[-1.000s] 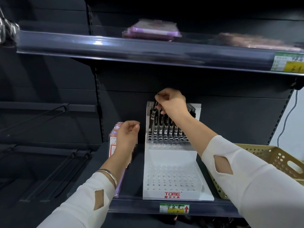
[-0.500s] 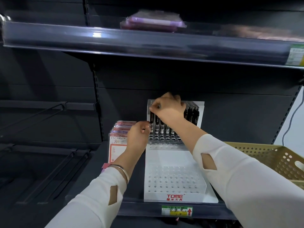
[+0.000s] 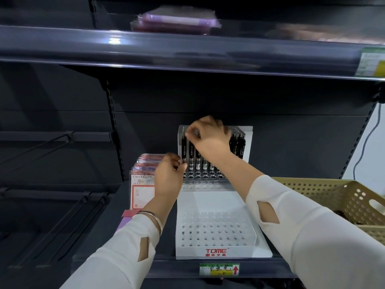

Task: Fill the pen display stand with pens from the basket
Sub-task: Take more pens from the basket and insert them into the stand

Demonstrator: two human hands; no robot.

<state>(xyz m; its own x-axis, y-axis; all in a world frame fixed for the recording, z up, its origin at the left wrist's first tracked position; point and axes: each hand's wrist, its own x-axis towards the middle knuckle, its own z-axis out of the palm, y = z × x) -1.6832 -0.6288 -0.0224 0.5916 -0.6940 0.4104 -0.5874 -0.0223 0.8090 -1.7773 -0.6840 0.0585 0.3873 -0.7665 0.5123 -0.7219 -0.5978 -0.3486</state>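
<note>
The upper shelf hangs well above the pen display stand, leaving open air over its front holes. A stack of notebooks flanks its left side, the basket its right; standing pens block the back rows.

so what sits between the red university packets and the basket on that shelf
The white pen stand sits between the red packets and the basket, seen in the head view.

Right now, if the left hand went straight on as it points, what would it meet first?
Probably the leftmost pen, low on its barrel, in the display stand, just beyond the left hand; depth is unclear, so they may already touch.
</note>
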